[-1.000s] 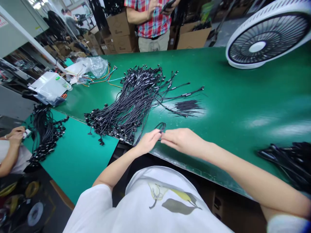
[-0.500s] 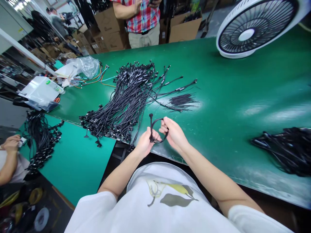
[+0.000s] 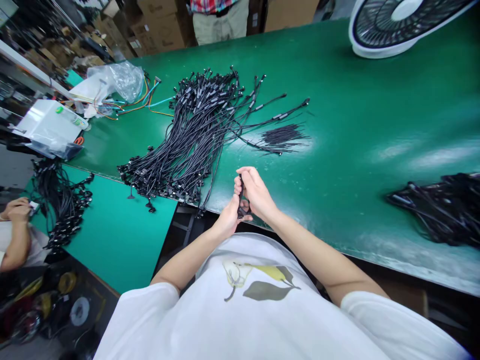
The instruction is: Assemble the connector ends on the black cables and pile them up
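Note:
A black cable is gathered into a small coil between my two hands, over the near edge of the green table. My left hand is closed round its lower left side. From the upper right, my right hand grips the coil, its fingers bent and partly covering the cable. Beyond them lies a large pile of black cables with connectors at both ends. Right of that pile is a small bundle of thin black ties.
A heap of black cables lies at the right, with a white fan at the back. A white box and a plastic bag stand at the left. Another person's hand is by more cables; a person stands across the table.
My right hand has moved in against the left, and the open cable loop is now a tighter coil mostly hidden by my fingers. The view has tilted slightly downward.

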### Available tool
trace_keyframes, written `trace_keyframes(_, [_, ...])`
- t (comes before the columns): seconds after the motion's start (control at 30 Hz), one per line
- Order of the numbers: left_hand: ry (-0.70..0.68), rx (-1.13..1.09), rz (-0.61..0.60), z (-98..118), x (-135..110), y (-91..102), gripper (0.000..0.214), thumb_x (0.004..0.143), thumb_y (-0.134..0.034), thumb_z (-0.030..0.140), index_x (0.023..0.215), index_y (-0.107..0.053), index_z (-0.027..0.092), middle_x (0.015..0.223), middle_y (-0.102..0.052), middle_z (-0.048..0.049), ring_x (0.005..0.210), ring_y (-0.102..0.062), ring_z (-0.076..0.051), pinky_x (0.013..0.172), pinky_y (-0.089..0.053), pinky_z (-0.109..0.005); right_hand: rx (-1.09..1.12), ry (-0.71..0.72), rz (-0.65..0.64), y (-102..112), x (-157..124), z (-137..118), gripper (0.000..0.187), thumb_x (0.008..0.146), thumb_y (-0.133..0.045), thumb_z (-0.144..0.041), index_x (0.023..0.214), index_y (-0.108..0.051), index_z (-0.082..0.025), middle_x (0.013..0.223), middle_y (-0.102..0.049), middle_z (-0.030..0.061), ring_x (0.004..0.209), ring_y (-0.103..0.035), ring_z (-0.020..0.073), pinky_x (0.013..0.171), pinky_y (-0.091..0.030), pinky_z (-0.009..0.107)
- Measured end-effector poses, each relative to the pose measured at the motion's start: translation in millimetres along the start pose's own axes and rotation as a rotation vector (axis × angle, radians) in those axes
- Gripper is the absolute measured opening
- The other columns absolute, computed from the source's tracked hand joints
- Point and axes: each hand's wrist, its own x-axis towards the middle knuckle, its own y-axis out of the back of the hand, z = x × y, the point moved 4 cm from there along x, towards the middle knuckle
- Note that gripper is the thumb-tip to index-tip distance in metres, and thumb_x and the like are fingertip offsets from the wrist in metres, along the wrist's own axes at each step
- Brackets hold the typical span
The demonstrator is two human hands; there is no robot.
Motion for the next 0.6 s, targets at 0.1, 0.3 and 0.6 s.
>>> trace_keyframes(0.1, [-0.006,0.087,-0.11,1,3,-2.5,0.049,0.083,-0.052,0.063,0.105,-0.059,0.02,0.089,-0.065,-0.0049,0.08,-0.063,-0.016,0.069,-0.054,-0.031,0.021,-0.018,-0.046,-1,0,-5,0.027,0.084,-0.058,-0.049,0.092,-0.049,-0.024,0.074,-0.047,-0.0052,0.061,-0.046,0.0073,0.053,-0.04,0.019])
trace_keyframes(0.3, [0.067,0.187,-0.335,0,0,-9.1,0.069,0.073,-0.042,0.08,0.08,-0.057,0.013,0.061,-0.054,-0.0002,0.057,-0.051,-0.011,0.067,-0.052,-0.031,0.006,0.005,-0.035,-2,2,-7,0.019,0.084,-0.057,-0.039,0.087,-0.05,-0.022,0.065,-0.039,-0.0071,0.052,-0.036,0.0056,0.045,-0.03,0.017])
trace_keyframes(0.6, [0.041,0.126,-0.453,21,-10,-20.9,0.042,0.082,-0.059,0.057,0.09,-0.049,0.017,0.076,-0.054,-0.0013,0.067,-0.054,-0.012,0.056,-0.044,-0.022,-0.197,0.101,-0.108,0,9,-26,0.019,0.082,-0.059,-0.034,0.093,-0.046,-0.025,0.058,-0.039,-0.009,0.043,-0.034,0.0065,0.042,-0.029,0.02])
